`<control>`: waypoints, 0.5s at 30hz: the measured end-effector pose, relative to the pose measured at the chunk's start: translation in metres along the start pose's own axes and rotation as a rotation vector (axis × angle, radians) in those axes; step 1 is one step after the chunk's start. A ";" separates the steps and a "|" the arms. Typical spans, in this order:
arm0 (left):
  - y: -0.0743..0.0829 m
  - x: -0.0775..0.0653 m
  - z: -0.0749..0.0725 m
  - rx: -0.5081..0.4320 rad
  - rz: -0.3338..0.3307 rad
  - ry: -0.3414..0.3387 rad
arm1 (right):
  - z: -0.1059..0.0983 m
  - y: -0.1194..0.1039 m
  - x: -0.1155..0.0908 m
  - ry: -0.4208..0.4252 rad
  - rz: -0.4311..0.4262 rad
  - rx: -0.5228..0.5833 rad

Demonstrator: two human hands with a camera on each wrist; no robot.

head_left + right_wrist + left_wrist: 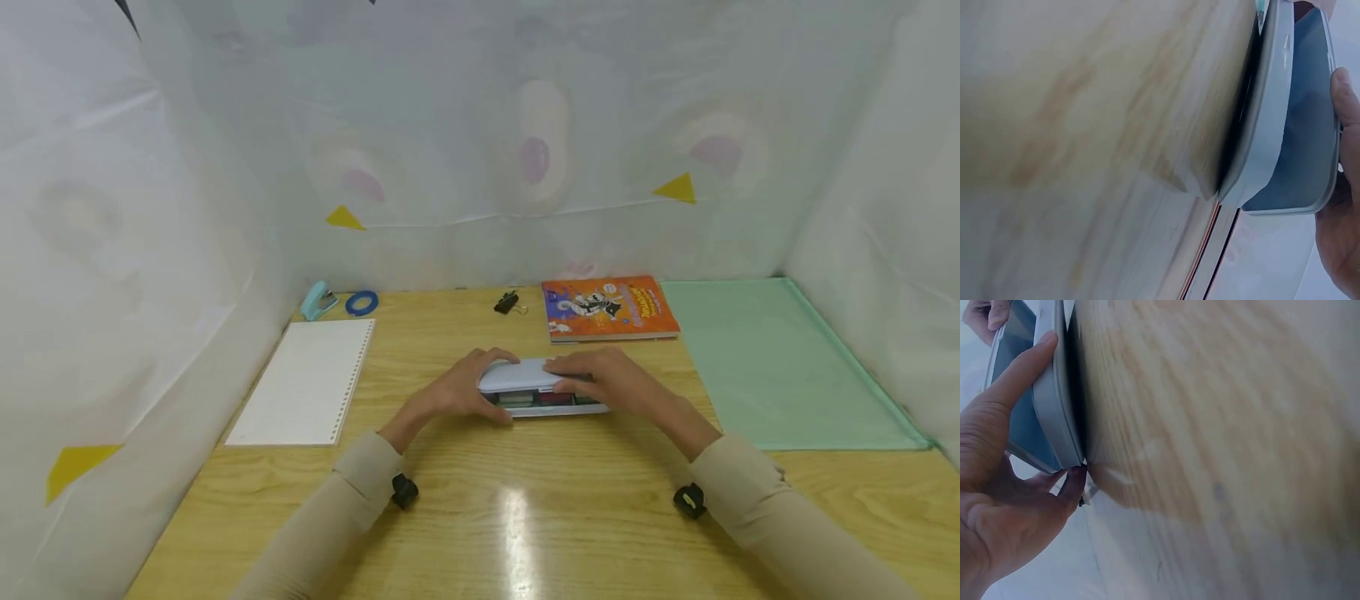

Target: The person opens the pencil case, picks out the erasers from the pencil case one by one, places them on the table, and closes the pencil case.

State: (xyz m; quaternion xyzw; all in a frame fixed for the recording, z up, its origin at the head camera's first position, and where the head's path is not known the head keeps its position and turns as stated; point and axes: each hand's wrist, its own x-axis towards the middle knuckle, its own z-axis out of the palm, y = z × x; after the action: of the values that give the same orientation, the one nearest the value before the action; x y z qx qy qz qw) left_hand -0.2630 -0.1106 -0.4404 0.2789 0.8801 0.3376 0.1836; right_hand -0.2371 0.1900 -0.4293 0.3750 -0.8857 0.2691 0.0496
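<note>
The table (450, 517) carries everything; the green sheet (795, 367) lies to the right of the book (611, 308), which serves as the landmark here. The case (555, 411) sits on the near side of the book, shifted toward its left, a little apart from it. Its long axis runs left to right, roughly parallel to the book's near edge, one end toward each hand. The lid (517, 377) is partly raised, and the gap faces the person, away from the book (so the hinge is presumably on the book's side).

Neither hand is nearer, since both touch the case. The left hand (463, 387), to the left of the book and nearer the person, is bent round the case's left end, thumb on the base's front rim and fingers at the far side. The right hand (611, 379), just nearer the person than the book, pinches the lid toward its right end, thumb at the front rim and fingers over the top. In the gap sit small contents (517, 400), too blurred to name.
</note>
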 end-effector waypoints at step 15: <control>-0.008 -0.012 -0.002 -0.056 0.092 0.010 | -0.027 0.002 -0.001 -0.089 0.063 0.068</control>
State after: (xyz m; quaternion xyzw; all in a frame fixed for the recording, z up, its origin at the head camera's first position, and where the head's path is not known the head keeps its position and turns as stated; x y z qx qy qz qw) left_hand -0.2574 -0.1241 -0.4435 0.3122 0.8574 0.3716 0.1711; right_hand -0.2405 0.2052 -0.4076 0.3600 -0.8888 0.2834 -0.0111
